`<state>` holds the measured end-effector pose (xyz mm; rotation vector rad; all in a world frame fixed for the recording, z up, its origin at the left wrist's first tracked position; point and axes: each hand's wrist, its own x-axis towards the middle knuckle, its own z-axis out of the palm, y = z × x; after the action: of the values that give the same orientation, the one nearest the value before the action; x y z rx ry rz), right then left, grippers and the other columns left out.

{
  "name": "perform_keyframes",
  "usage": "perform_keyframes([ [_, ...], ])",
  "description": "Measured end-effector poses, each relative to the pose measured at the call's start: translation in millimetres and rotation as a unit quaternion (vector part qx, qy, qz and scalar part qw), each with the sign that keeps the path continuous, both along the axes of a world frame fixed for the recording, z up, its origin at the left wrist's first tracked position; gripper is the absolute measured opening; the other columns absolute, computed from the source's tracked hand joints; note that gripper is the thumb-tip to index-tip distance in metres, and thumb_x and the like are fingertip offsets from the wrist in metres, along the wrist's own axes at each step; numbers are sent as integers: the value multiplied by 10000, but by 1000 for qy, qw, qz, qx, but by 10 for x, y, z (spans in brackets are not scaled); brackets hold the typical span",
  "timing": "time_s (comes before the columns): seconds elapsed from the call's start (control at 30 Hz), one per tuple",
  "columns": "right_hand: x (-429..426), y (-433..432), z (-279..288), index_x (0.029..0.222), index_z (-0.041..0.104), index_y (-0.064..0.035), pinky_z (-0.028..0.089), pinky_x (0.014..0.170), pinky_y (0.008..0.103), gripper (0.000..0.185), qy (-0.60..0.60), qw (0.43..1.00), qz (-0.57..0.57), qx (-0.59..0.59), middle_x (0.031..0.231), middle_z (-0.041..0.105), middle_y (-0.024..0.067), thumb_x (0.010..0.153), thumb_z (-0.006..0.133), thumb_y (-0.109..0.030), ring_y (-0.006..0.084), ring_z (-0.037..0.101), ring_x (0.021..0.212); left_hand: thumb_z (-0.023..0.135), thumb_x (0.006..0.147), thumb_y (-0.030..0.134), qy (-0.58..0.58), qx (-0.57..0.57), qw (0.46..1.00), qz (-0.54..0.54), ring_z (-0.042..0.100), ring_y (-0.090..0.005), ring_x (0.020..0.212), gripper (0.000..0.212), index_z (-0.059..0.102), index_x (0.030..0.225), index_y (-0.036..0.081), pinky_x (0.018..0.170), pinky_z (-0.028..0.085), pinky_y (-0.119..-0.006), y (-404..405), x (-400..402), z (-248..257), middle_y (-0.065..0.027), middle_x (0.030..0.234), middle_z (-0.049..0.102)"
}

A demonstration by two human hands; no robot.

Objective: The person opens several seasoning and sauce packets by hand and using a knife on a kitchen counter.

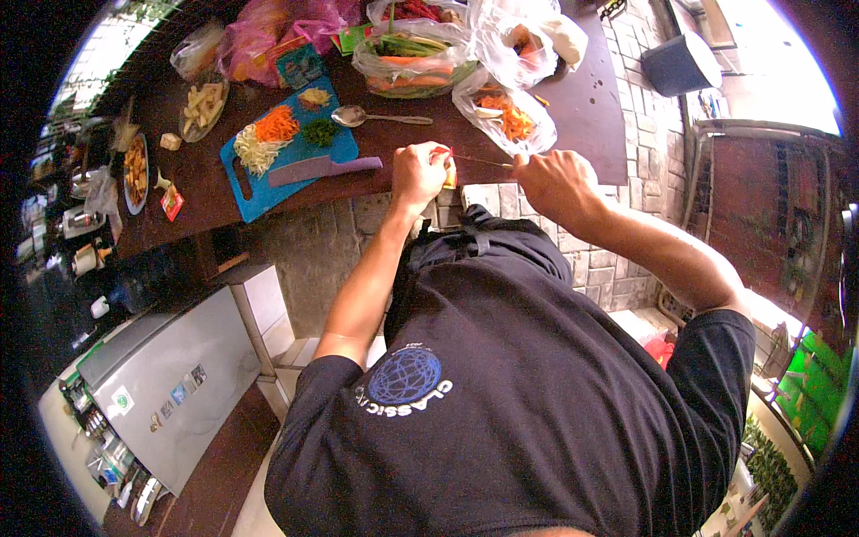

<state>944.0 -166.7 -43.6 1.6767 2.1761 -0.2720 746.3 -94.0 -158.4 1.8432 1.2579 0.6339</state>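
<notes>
My left hand (pixel 421 173) pinches a small red and yellow packet (pixel 450 173) at the table's near edge. In my right hand (pixel 556 186) is a thin-bladed tool, perhaps a small knife (pixel 484 162), whose thin end points left toward the packet; its handle is mostly hidden by my fingers. Left of my hands lies a blue cutting board (pixel 249 201) with shredded carrot (pixel 277 125), pale shreds (pixel 255 153), chopped green herbs (pixel 320 132) and a small pale heap (pixel 315 98). A knife with a purple handle (pixel 356 165) rests across the board's near side. A metal spoon (pixel 396 119) lies beyond my left hand.
Plastic bags hold carrots and greens (pixel 413 70) and orange peelings (pixel 513 121). Leftward are a plate of pale sticks (pixel 203 107), an oval plate of food (pixel 136 174), a tan cube (pixel 170 141) and a red packet (pixel 172 203). A dark bucket (pixel 679 65) stands beyond the table.
</notes>
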Motion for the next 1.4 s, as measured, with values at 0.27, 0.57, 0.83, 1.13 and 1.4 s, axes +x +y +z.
perform_keyframes([
  [0.27,-44,-59,-24,857,586,1,535,484,407,111,35,998,6,42,611,642,144,818,529,-87,295,676,563,663,811,101,-50,-4,998,33,696,-258,668,111,727,859,24,599,530,-344,-42,-37,-95,-155,742,696],
  [0.57,136,-109,-153,933,585,21,518,532,439,171,88,991,23,95,627,640,140,830,523,-102,321,657,564,717,788,161,11,-49,996,69,701,-282,684,167,719,835,1,602,532,-370,69,-155,-143,-182,754,694],
  [0.83,417,-126,-295,991,574,68,553,533,425,243,184,969,100,131,643,636,180,798,550,-77,342,669,585,735,774,204,42,-30,998,38,692,-286,678,195,723,837,20,615,528,-390,157,-198,-373,-177,757,695],
  [1.13,277,7,-186,1034,577,70,544,503,423,271,60,998,27,-3,665,652,176,835,542,-111,312,674,578,731,788,240,43,-37,998,30,696,-247,671,212,741,880,50,609,529,-357,139,-191,-310,-146,779,713],
  [1.4,128,87,-101,870,598,20,543,537,436,136,84,996,19,-11,664,650,194,816,519,-77,328,683,620,734,784,190,4,-54,998,18,694,-225,673,176,728,849,27,626,531,-341,138,-181,-311,-137,775,715],
])
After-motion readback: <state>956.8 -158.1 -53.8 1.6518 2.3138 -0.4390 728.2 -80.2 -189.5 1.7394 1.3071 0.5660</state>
